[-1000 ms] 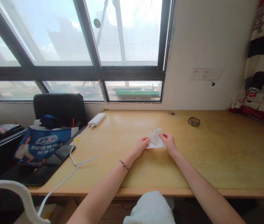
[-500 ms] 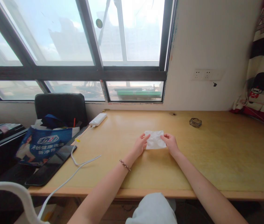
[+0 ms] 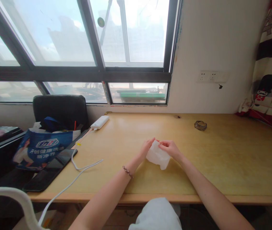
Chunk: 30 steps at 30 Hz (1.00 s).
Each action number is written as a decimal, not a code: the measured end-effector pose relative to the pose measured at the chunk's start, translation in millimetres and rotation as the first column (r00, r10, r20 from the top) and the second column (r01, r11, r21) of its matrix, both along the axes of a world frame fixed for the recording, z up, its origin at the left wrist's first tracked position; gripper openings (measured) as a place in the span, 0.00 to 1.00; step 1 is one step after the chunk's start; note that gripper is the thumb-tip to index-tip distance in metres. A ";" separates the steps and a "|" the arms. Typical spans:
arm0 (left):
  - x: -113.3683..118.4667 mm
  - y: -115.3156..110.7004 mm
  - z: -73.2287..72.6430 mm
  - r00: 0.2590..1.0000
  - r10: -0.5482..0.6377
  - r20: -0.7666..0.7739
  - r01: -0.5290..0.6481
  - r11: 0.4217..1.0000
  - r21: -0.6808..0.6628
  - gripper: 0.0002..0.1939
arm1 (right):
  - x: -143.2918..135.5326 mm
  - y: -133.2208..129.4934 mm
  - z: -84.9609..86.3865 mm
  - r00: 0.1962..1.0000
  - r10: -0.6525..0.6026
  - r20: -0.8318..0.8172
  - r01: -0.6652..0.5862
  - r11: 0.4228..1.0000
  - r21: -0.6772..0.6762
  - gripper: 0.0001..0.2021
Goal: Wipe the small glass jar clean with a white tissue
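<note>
A thin white tissue (image 3: 158,156) hangs crumpled and partly opened out over the middle of the wooden desk. Its upper edge is pinched by my left hand (image 3: 147,149), which wears a braided bracelet, and by my right hand (image 3: 171,148). The fingertips of both hands are close together at the top of the tissue, and its lower corner droops toward the front edge of the desk.
On the desk (image 3: 234,159) lie a dark coiled bracelet (image 3: 200,125) at the back right and a white power bank (image 3: 100,122) with a cable (image 3: 88,167). A black tablet (image 3: 52,169) overhangs the left edge, beside a blue bag (image 3: 44,147) on a black chair (image 3: 60,108).
The tissue was a flat square held at its two sides; now it hangs looser and lower. My hands have come closer together at its top edge. The view has shifted slightly.
</note>
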State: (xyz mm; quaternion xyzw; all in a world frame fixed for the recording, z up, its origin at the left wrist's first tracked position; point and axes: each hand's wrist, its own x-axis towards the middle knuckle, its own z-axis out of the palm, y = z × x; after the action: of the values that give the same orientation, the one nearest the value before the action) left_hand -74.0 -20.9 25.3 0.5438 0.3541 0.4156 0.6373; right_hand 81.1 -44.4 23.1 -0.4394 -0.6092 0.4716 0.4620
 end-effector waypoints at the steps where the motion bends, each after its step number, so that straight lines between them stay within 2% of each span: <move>1: -0.1 0.7 -2.3 0.999 -0.008 -0.039 0.008 1.000 -0.015 0.24 | -0.7 0.4 -1.5 1.000 -0.008 0.030 0.008 1.000 -0.002 0.13; 4: -1.6 2.5 -9.7 0.988 -0.003 -0.155 -0.003 0.999 -0.042 0.18 | 0.8 3.2 -4.0 0.993 -0.078 0.085 0.075 0.997 0.032 0.14; 6: -3.1 3.3 -13.0 0.987 -0.021 -0.159 0.010 0.998 -0.069 0.16 | 4.5 5.9 -3.9 0.990 -0.123 0.065 0.119 0.991 0.058 0.14; 9: -4.3 4.5 -14.8 0.997 -0.053 -0.053 0.047 0.993 -0.105 0.15 | 11.7 11.2 -3.9 0.971 -0.217 -0.098 0.222 0.974 0.039 0.14; 12: -4.3 6.5 -14.3 1.000 -0.013 0.009 0.014 0.992 -0.128 0.15 | 16.9 16.6 -6.2 0.894 -0.320 -0.312 0.313 0.947 -0.074 0.15; 14: -3.9 7.6 -14.1 0.999 0.029 0.020 -0.027 0.992 -0.127 0.16 | 17.4 18.6 -8.4 0.852 -0.351 -0.389 0.310 0.936 -0.166 0.17; 16: -3.6 8.1 -14.7 0.998 0.059 0.032 -0.055 0.992 -0.117 0.17 | 15.6 18.5 -10.4 0.847 -0.331 -0.415 0.250 0.938 -0.239 0.18; 18: -3.5 8.1 -16.4 0.997 0.069 0.044 -0.064 0.992 -0.111 0.19 | 12.9 16.7 -11.9 0.877 -0.262 -0.402 0.153 0.947 -0.283 0.17; 20: -3.8 8.2 -18.4 0.995 0.083 0.050 -0.077 0.991 -0.113 0.20 | 11.1 14.7 -12.6 0.900 -0.219 -0.377 0.107 0.949 -0.296 0.15; 26: -5.6 12.5 -16.8 0.990 0.109 0.088 -0.088 0.974 -0.208 0.21 | 14.7 15.7 -11.8 0.885 -0.321 -0.338 0.259 0.942 -0.214 0.14; 30: -5.1 12.3 -14.1 0.992 0.086 0.088 -0.062 0.967 -0.245 0.22 | 13.9 12.7 -9.8 0.961 -0.195 -0.198 0.174 0.978 -0.116 0.14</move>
State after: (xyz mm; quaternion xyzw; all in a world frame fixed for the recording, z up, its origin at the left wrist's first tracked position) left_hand -79.1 -8.6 11.2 0.4274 0.3906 0.4189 0.6995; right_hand 95.0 -31.7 13.4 -0.4645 -0.4901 0.4991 0.5431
